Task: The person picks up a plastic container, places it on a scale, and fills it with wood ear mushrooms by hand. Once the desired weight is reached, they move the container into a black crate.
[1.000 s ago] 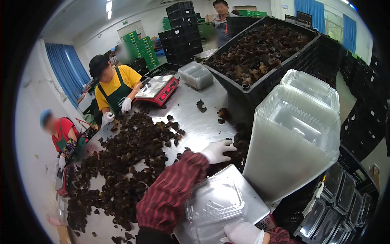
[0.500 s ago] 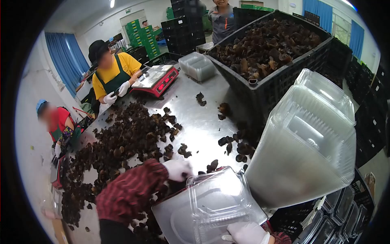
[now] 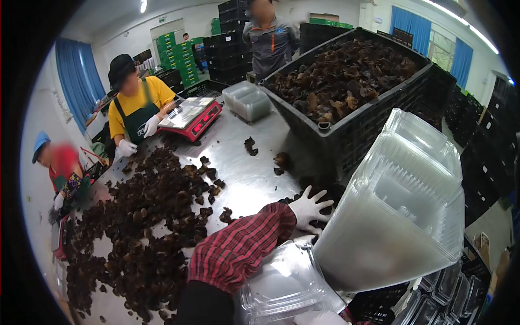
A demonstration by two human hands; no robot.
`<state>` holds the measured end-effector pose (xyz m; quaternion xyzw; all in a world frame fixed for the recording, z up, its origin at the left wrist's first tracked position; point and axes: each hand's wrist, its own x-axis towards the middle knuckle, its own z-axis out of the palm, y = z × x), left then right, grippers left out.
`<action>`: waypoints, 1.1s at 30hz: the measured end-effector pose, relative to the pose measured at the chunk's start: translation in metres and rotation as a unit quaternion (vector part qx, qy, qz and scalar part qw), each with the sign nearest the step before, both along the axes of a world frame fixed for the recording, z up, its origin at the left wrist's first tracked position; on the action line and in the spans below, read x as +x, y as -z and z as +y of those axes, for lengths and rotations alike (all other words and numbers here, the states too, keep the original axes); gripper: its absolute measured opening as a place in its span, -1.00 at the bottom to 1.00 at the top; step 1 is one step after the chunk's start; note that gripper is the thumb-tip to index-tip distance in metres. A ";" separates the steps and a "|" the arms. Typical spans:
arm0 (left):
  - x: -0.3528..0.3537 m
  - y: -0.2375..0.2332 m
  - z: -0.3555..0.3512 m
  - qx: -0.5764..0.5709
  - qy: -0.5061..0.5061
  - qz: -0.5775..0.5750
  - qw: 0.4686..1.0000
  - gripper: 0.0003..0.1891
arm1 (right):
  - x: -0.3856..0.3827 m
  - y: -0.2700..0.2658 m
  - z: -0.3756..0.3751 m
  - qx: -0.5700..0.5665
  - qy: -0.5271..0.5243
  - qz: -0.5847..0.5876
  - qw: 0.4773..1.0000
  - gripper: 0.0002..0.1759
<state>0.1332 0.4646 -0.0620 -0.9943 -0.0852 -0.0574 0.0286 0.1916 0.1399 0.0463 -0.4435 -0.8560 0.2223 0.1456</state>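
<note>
And here the metal table (image 3: 238, 187) is spreading across the middle of the frame, with a dark heap (image 3: 146, 227) of fungus sprawling over its left side. Up in the upper right, the black crate (image 3: 352, 122) is brimming with more fungus (image 3: 341, 76), and just below it the big stack (image 3: 390, 216) of clear trays is leaning to the right. On the far side, a person in grey (image 3: 271, 49) is standing behind the crate, a person in yellow (image 3: 135, 105) is working with gloved hands between heap and red scale (image 3: 195, 116), and a person in red (image 3: 67, 168) is standing at the left edge. A smaller stack (image 3: 246, 101) is sitting beyond the scale, right beside the crate. Down at bottom centre, a clear tray (image 3: 279, 276) is lying on a metal plate (image 3: 335, 297), left of the big stack. Now the left hand (image 3: 311, 208), white-gloved, is reaching out beside that stack, fingers spreading wide at some dark pieces (image 3: 325, 210); whether it is touching them, I cannot tell. The right hand (image 3: 319, 318) is showing only partly at the bottom edge, near the tray's lower end, its grip impossible to tell.
</note>
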 end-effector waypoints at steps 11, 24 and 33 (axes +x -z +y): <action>-0.139 -0.019 -0.016 -0.144 -0.238 -0.018 0.960 -0.62 | 0.000 0.010 -0.002 0.020 -0.001 0.008 1.000 -0.62; -0.381 -0.063 -0.241 -0.209 -0.388 0.249 0.863 -0.62 | -0.005 0.024 0.005 0.031 -0.027 -0.032 0.999 -0.58; -0.427 -0.071 -0.279 -0.256 -0.543 0.089 0.795 -0.57 | -0.016 0.039 0.006 0.040 -0.034 -0.021 0.998 -0.52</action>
